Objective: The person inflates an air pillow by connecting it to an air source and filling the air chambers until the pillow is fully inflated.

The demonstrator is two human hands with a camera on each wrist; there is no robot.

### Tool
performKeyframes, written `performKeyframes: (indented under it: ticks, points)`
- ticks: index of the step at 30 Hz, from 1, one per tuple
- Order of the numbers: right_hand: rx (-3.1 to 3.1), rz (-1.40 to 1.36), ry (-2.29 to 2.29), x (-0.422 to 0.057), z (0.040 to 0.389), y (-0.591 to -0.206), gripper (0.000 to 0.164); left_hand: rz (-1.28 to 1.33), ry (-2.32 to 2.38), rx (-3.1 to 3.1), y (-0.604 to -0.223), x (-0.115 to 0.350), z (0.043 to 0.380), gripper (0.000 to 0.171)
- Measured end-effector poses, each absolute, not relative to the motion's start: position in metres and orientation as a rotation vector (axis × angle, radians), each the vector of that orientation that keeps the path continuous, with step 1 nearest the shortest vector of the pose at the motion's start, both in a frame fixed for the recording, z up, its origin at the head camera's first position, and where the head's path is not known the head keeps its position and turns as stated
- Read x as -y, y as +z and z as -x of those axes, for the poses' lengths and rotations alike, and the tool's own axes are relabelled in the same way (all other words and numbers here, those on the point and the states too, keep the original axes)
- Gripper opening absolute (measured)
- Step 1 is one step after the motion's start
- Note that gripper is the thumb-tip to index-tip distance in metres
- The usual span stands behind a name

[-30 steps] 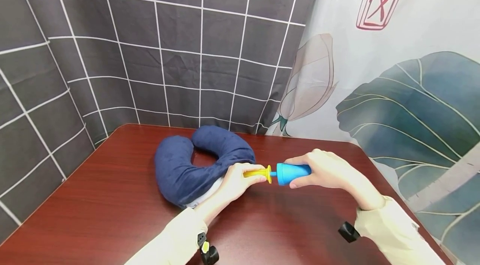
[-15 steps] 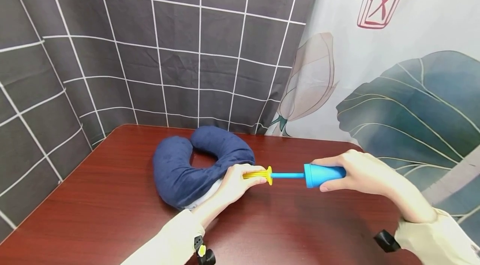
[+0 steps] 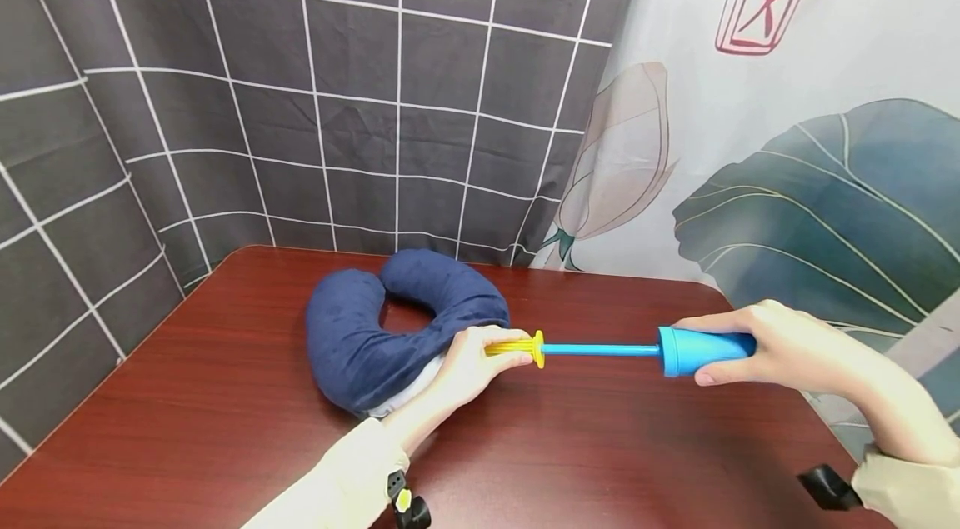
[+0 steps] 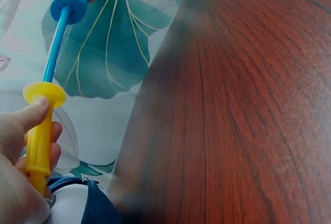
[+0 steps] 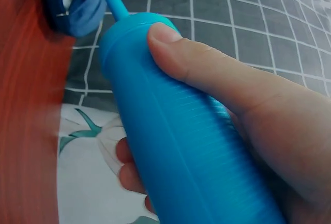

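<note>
A hand pump joins my two hands: a yellow handle (image 3: 517,347), a thin blue rod (image 3: 600,350) and a blue barrel (image 3: 705,351). My left hand (image 3: 471,366) grips the yellow handle just behind its flange, thumb along it in the left wrist view. My right hand (image 3: 795,346) wraps round the blue barrel (image 5: 170,131), and the thumb lies near its rim. A long stretch of rod shows between handle and barrel. Against my left hand lies a navy U-shaped neck pillow (image 3: 360,346), its white underside (image 4: 70,203) showing beside the handle's narrow end.
The reddish-brown wooden table (image 3: 225,429) lies under everything. A dark grid curtain (image 3: 360,96) hangs behind it, and a white curtain with leaf prints (image 3: 697,179) hangs at the right. Black wrist cameras sit on both sleeves.
My right hand has moved steadily right with the blue barrel, so much more of the rod shows. My left hand and the yellow handle stay nearly in place beside the pillow.
</note>
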State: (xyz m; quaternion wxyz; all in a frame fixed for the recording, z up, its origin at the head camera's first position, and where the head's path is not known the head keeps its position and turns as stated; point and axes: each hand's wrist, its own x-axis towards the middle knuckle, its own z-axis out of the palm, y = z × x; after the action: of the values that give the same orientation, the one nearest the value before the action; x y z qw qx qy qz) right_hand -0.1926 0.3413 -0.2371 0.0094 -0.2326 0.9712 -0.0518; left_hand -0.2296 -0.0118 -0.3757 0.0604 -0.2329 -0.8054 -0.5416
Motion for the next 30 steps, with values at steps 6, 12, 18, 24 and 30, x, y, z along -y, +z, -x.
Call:
performKeyframes:
  ticks: [6, 12, 18, 24, 30]
  points:
    - [-3.027, 0.748, -0.177, -0.343, 0.193, -0.238, 0.063, 0.704, -1.648, 2.429, -0.376, 0.013, 0.230, 0.032]
    - [-3.018, 0.807, -0.177, -0.328, 0.197, -0.242, 0.063, 0.699, -1.665, 2.402, -0.379, 0.013, 0.233, 0.028]
    - [-2.985, 0.867, -0.201, -0.307, 0.202, -0.248, 0.064, 0.691, -1.655, 2.407, -0.380, 0.012, 0.233, 0.029]
    - [-2.990, 0.885, -0.161, -0.284, 0.210, -0.255, 0.068, 0.678, -1.671, 2.407, -0.379, 0.013, 0.234, 0.030]
    - [-2.991, 0.939, -0.137, -0.261, 0.220, -0.263, 0.068, 0.656, -1.676, 2.407, -0.380, 0.013, 0.235, 0.030]
